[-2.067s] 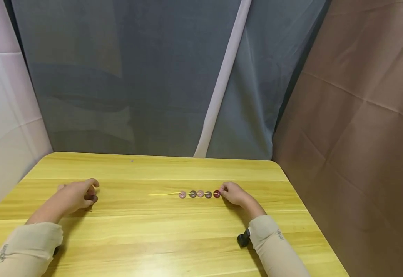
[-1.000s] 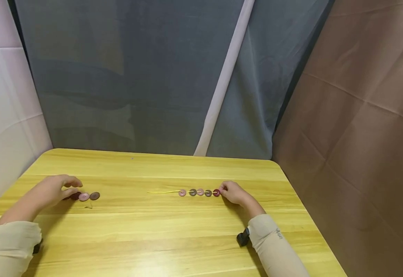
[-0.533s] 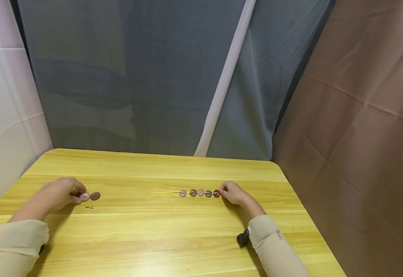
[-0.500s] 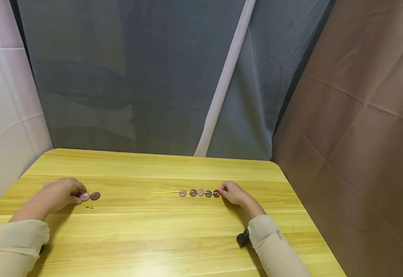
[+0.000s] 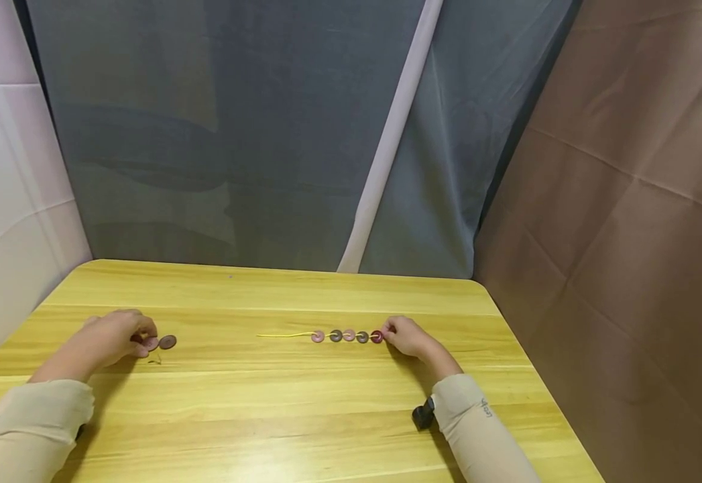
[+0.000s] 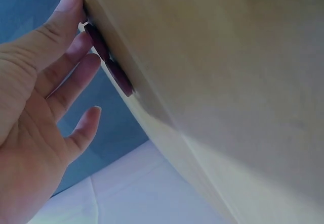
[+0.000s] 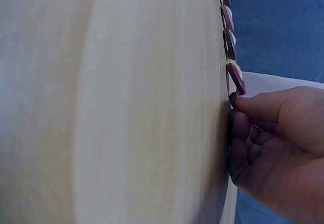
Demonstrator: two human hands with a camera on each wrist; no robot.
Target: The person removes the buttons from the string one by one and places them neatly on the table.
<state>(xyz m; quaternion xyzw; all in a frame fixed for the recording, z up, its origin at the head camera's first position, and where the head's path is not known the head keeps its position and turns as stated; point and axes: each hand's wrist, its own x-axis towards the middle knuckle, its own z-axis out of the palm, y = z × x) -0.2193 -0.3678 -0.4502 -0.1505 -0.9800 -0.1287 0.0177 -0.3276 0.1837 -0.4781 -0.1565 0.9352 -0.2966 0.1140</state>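
Observation:
Several round buttons are strung in a row on a yellow cord [image 5: 284,335] lying on the table. At the right end of the row sits a dark red button [image 5: 377,337]. My right hand [image 5: 410,337] pinches the cord's end right beside it, thumb against forefinger. On the left, my left hand [image 5: 109,342] holds a pink button [image 5: 151,343] between thumb and forefinger. Just right of that lies a brown button [image 5: 167,342]. Two more dark buttons [image 6: 119,77] stand edge-on near the fingertips in the left wrist view, partly hidden from the head view.
A thin, short thread-like piece [image 5: 155,360] lies in front of the left buttons. The wooden table [image 5: 302,409] ends at grey cloth [image 5: 254,168] behind, brown cloth [image 5: 622,255] on the right and white cloth [image 5: 19,201] on the left.
My left hand first moved left, uncovering the pink and brown buttons, then came back right, closing around the pink one and shifting it slightly right. The right hand has stayed in place.

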